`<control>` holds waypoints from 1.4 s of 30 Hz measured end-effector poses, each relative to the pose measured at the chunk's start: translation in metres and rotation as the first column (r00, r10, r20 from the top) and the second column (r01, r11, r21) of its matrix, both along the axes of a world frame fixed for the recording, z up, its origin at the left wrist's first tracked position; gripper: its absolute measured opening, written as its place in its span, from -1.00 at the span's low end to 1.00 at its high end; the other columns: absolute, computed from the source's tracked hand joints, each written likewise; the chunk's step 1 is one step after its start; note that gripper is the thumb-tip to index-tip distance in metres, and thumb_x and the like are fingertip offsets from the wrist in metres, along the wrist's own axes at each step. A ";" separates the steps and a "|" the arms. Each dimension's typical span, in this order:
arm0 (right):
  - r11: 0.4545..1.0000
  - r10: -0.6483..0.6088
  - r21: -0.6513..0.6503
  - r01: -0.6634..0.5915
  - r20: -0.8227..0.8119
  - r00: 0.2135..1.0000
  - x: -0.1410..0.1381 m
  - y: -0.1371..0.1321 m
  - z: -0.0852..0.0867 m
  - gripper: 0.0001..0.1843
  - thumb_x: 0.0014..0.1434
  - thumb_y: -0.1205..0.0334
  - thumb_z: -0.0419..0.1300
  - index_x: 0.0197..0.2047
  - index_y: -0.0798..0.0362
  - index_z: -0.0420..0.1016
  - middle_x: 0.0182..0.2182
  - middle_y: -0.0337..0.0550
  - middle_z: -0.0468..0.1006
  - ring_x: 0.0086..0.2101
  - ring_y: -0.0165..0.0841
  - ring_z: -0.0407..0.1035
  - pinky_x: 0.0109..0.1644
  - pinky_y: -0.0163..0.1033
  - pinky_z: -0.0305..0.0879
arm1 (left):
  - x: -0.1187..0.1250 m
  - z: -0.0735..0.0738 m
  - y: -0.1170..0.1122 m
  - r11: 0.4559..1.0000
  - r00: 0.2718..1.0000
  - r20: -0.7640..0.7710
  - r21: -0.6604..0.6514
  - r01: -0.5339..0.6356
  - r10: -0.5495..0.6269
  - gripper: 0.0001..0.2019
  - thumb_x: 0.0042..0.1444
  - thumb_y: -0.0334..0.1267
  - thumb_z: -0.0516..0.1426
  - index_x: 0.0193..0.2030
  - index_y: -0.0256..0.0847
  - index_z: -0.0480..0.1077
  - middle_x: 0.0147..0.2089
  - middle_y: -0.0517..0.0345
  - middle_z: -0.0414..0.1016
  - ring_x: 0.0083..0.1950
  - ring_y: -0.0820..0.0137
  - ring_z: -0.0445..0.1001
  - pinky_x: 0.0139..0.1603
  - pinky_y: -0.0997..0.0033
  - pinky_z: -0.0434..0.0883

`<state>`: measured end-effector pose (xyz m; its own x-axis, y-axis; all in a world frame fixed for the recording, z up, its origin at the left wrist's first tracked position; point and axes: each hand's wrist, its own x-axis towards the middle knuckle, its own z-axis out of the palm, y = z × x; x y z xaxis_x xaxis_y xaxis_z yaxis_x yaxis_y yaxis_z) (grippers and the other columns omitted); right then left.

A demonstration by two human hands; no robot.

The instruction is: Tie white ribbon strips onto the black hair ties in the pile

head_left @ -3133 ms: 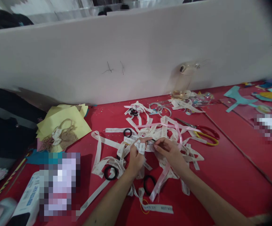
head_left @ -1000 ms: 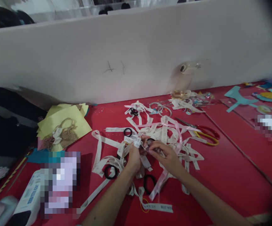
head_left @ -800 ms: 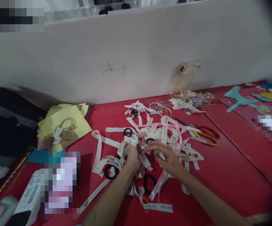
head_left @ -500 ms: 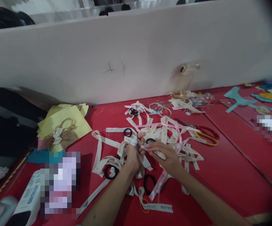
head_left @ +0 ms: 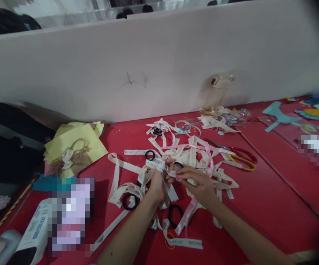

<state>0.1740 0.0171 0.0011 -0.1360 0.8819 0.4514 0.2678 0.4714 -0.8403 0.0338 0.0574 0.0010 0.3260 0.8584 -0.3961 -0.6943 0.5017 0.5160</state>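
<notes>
My left hand (head_left: 161,180) is closed on a white printed ribbon (head_left: 151,164), whose loops stick out on its left side. Thumb and fingers of my right hand (head_left: 196,180) pinch a stretch of the same ribbon close to the left fingertips. Around both hands lies a tangle of white and pink ribbons (head_left: 210,158). Black hair ties (head_left: 130,201) lie among them, one near my left wrist and another (head_left: 175,216) between my forearms. A thin yellow rubber band (head_left: 169,241) rests by a ribbon end at the front. My fingers partly hide the piece being held.
Scissors (head_left: 242,162) with red and yellow handles lie right of the ribbons. Behind them a clear cup (head_left: 214,97) stands against the white partition (head_left: 93,73). Yellow paper (head_left: 93,138) carries a twine bundle (head_left: 71,158) at left. A white box (head_left: 34,232) sits front left.
My right hand has shifted slightly right, drawing the ribbon between the hands. The left hand has turned a little, and its fingers have moved right. Surrounding items stay put.
</notes>
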 end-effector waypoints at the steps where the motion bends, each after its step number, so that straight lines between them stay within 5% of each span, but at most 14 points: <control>1: 1.000 0.011 -0.023 -0.011 -0.021 1.000 0.000 0.000 0.002 -0.80 0.12 0.41 0.22 -0.23 -0.08 0.55 -0.23 -0.18 0.56 -0.19 -0.34 0.44 -0.09 -0.22 0.36 | 0.001 -0.001 0.000 1.000 1.000 -0.010 -0.006 0.010 -0.010 -0.79 -0.08 -0.20 0.22 -0.36 -0.29 0.37 -0.56 0.29 0.24 -0.66 0.66 0.00 -0.68 0.63 -0.06; 6: 0.995 0.018 -0.097 -0.027 -0.092 0.996 0.002 -0.004 0.007 -0.78 0.16 0.37 0.18 -0.17 -0.11 0.56 -0.20 -0.16 0.55 -0.13 -0.32 0.42 -0.05 -0.21 0.36 | 0.001 -0.006 -0.003 0.993 0.993 -0.019 -0.007 0.115 -0.115 -0.71 -0.07 -0.09 0.21 -0.30 -0.30 0.43 -0.55 0.25 0.27 -0.64 0.65 0.04 -0.67 0.62 -0.06; 12: 0.986 -0.040 -0.164 -0.008 -0.287 0.957 0.000 -0.009 0.001 -0.82 0.19 0.33 0.16 -0.17 -0.05 0.53 -0.20 -0.10 0.49 -0.44 -0.42 0.40 -0.53 -0.33 0.33 | 0.000 -0.003 -0.005 0.970 0.969 -0.040 -0.033 0.243 -0.244 -0.62 -0.10 0.01 0.23 -0.29 -0.29 0.42 -0.63 0.31 0.18 -0.66 0.66 -0.07 -0.68 0.61 -0.16; 16: 0.992 -0.032 -0.124 -0.009 -0.327 0.944 -0.001 -0.010 0.002 -0.86 0.18 0.32 0.16 -0.20 -0.03 0.53 -0.26 -0.09 0.51 -0.36 -0.33 0.44 -0.40 -0.24 0.41 | 0.001 -0.001 -0.005 0.963 0.962 -0.039 -0.037 0.268 -0.269 -0.62 -0.10 0.04 0.22 -0.33 -0.28 0.41 -0.68 0.34 0.11 -0.68 0.65 -0.07 -0.68 0.61 -0.18; 25: 0.931 -0.088 -0.363 0.018 -0.176 0.980 -0.002 -0.007 0.005 -0.82 0.19 0.15 0.16 -0.19 0.02 0.50 -0.47 -0.20 0.53 -0.45 -0.38 0.44 -0.35 -0.28 0.41 | 0.003 -0.008 -0.005 0.978 0.972 -0.107 -0.038 0.205 -0.208 -0.61 -0.09 0.06 0.19 -0.33 -0.27 0.37 -0.65 0.39 0.04 -0.68 0.65 -0.06 -0.67 0.63 -0.11; 30: 0.862 -0.078 -0.501 -0.077 -0.280 0.957 -0.007 0.002 -0.004 -0.73 0.07 0.09 0.27 -0.20 0.03 0.39 -0.41 -0.21 0.53 -0.54 -0.40 0.45 -0.48 -0.30 0.40 | 0.004 -0.007 -0.003 0.985 0.981 -0.095 0.015 0.172 -0.170 -0.63 -0.05 0.06 0.16 -0.34 -0.27 0.37 -0.65 0.41 -0.01 -0.69 0.65 -0.08 -0.69 0.62 -0.09; 36: 0.780 -0.057 -0.602 -0.172 -0.342 0.938 -0.004 0.004 0.003 -0.67 0.02 0.07 0.31 -0.22 0.06 0.37 -0.50 -0.21 0.55 -0.48 -0.32 0.50 -0.40 -0.24 0.47 | 0.007 -0.011 -0.004 0.989 0.977 -0.159 0.010 0.145 -0.142 -0.66 -0.06 0.02 0.16 -0.36 -0.27 0.39 -0.67 0.39 0.06 -0.71 0.63 0.01 -0.70 0.60 -0.03; 42: 0.764 -0.037 -0.610 -0.209 -0.366 0.930 -0.001 0.006 0.003 -0.70 0.01 0.10 0.32 -0.24 0.05 0.39 -0.45 -0.20 0.58 -0.44 -0.31 0.52 -0.34 -0.21 0.48 | 0.007 -0.014 -0.005 0.991 0.975 -0.193 0.059 0.122 -0.108 -0.69 -0.02 -0.01 0.14 -0.35 -0.27 0.41 -0.68 0.37 0.05 -0.70 0.60 0.07 -0.69 0.58 -0.01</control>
